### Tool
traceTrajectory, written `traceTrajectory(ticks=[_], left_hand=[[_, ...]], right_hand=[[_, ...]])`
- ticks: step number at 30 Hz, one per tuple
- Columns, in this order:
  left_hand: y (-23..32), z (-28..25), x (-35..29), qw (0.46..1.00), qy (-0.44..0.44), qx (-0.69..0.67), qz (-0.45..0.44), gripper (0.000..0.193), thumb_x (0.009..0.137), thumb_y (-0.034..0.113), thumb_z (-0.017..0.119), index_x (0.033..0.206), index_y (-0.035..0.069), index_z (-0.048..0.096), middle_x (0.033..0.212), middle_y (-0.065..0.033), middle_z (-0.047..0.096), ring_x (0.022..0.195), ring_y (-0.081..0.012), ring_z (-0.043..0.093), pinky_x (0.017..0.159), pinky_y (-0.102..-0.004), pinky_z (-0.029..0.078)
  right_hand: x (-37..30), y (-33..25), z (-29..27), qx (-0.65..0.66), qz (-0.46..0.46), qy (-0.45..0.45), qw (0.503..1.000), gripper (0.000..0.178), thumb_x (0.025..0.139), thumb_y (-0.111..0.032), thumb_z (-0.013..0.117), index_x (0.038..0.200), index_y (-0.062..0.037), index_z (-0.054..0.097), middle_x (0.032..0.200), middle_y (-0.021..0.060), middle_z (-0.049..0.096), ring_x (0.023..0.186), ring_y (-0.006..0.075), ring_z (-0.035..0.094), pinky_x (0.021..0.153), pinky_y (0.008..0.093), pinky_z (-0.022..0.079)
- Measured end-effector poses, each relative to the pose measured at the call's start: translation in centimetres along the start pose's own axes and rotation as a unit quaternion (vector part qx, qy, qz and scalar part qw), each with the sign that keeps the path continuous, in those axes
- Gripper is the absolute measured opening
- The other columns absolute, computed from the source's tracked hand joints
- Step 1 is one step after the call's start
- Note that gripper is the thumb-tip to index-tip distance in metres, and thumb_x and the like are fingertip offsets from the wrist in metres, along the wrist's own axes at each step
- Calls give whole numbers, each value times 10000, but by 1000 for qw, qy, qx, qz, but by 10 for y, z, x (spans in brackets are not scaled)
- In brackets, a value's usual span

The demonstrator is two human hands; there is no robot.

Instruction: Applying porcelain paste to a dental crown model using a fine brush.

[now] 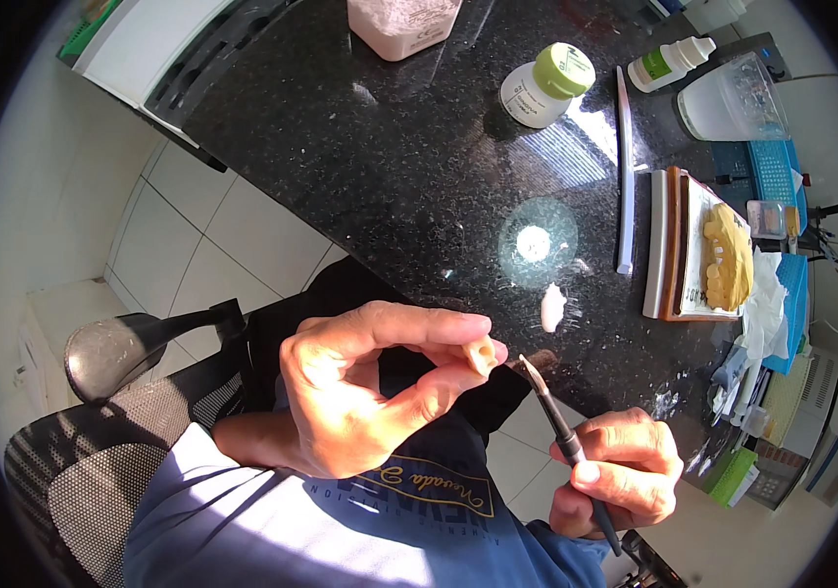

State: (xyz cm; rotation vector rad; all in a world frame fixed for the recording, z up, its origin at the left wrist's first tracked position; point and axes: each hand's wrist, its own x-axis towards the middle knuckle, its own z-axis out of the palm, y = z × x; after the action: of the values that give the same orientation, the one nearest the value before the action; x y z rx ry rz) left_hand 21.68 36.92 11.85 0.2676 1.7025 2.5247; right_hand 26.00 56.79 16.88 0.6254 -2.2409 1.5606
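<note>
My left hand (365, 382) pinches a small tooth-coloured dental crown (481, 357) between thumb and fingertips, and its hollow side shows in part. My right hand (625, 472) is closed around a slim black-handled tool (563, 431). Its tapered, pale tip points up and left, a short way from the crown and apart from it. Whether that tip is a brush or a blade I cannot tell. On the dark counter beyond both hands lies a small white heap of material (552, 308).
A speckled black counter (341, 127) bears a green-capped jar (548, 86), a dropper bottle (672, 65), a tub of pink powder (403, 24) and a pale strip (625, 171). On the right a yellow dental model (728, 257) rests on stacked boards beside a clear cup (733, 101). A chair armrest (110, 358) stands left.
</note>
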Motion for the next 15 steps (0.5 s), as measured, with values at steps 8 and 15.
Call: traceTrajectory(ticks=[8,15], left_hand=[[4,-4,0,999,-32,40,-16,296,775,-147,683,1036,-32,604,834,-141,671,848,-236,701,776,-376,599],[3,-2,1,998,-36,53,-11,277,778,-123,699,1023,-29,611,836,-137,673,845,-232,703,778,-376,600]], right_hand=[[0,8,9,1,-68,-23,997,207,763,-22,691,933,36,587,674,102,596,488,181,606,449,277,513],[-5,7,8,-3,-55,-21,998,199,763,-31,706,912,32,590,676,101,594,523,182,617,453,280,515]])
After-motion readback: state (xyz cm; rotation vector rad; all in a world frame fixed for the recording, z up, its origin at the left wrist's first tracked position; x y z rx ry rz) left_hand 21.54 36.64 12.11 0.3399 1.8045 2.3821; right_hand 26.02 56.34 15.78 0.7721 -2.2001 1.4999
